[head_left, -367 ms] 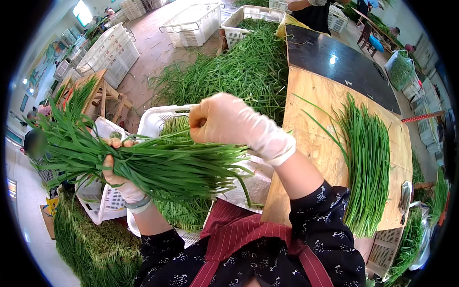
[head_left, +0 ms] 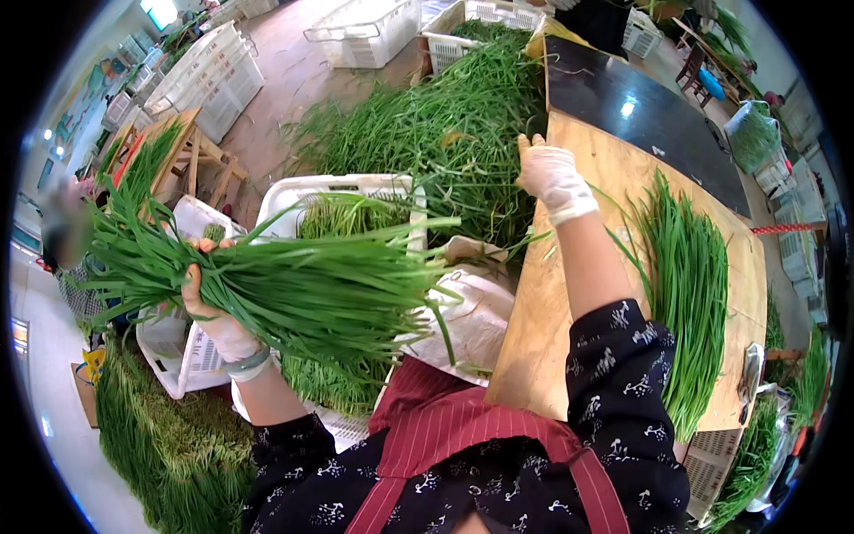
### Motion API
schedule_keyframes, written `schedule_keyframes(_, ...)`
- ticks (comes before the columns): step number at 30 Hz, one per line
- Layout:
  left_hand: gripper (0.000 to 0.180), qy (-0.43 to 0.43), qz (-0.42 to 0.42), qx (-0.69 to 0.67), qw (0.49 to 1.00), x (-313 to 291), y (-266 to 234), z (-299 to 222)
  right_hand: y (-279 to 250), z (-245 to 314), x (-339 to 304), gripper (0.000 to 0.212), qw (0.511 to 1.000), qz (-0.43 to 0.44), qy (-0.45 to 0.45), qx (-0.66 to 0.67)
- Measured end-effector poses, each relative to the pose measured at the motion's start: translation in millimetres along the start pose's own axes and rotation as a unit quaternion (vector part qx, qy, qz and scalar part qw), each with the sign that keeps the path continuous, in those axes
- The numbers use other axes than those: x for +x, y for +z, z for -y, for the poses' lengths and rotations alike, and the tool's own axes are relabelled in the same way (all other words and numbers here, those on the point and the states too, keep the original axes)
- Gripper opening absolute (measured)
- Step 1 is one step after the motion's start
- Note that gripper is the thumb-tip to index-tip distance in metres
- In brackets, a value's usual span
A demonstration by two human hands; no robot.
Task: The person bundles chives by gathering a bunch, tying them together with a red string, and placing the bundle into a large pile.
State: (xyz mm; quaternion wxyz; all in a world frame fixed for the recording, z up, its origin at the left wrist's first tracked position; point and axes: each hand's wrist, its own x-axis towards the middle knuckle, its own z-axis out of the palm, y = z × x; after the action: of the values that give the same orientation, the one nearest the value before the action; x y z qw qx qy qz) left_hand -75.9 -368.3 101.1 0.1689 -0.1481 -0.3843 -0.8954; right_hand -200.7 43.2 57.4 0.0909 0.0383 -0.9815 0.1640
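My left hand [head_left: 213, 319], in a thin pale glove with bare fingertips, is closed around a thick bunch of green garlic chives [head_left: 320, 285]. The bunch lies sideways, its leafy ends bending left and its stalk ends pointing right. Away from it, my right hand [head_left: 552, 175], gloved the same way, reaches forward to the wooden board's left edge, beside a big loose heap of chives [head_left: 427, 133]. Its fingers are stretched out, with nothing visible in them. Below the held bunch stands a white crate [head_left: 342, 184] with bundled chives inside.
A laid-out row of chives [head_left: 689, 303] covers the right side of the wooden board [head_left: 569, 294]. Beyond is a black board [head_left: 640, 107]. White crates [head_left: 365, 36] stand on the floor ahead. Stacked chives [head_left: 169, 445] fill the lower left. Another person [head_left: 71, 240] is at far left.
My right hand has left the stalk side of the held bunch and swung forward and right to the board's edge, its fingers straightening. My left hand keeps its hold on the chives.
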Motion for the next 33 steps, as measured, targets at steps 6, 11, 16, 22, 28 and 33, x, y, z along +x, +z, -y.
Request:
schedule_keyframes(6,0.021,-0.046,-0.030,-0.067,0.996,-2,-28,-7,0,58,-68,0.062,0.705,0.369,-0.053,0.603)
schedule_keyframes(11,0.023,-0.021,-0.075,-0.073,0.994,2,-18,2,17,112,-82,0.058,0.664,0.263,-0.017,0.700)
schedule_keyframes(16,0.037,-0.152,-0.014,-0.060,0.986,-5,-30,-16,-29,129,-49,0.036,0.678,0.153,-0.032,0.719)
schedule_keyframes(22,0.033,-0.126,-0.093,-0.095,0.983,-14,-41,-13,-29,126,-24,0.031,0.796,0.167,0.008,0.582)
schedule_keyframes(28,0.030,-0.064,-0.102,-0.100,0.988,-23,-50,-4,-43,99,-54,0.040,0.792,0.233,-0.055,0.562)
schedule_keyframes(33,0.028,-0.077,-0.110,-0.117,0.984,-26,-42,3,-42,16,-47,0.040,0.571,0.102,-0.083,0.810)
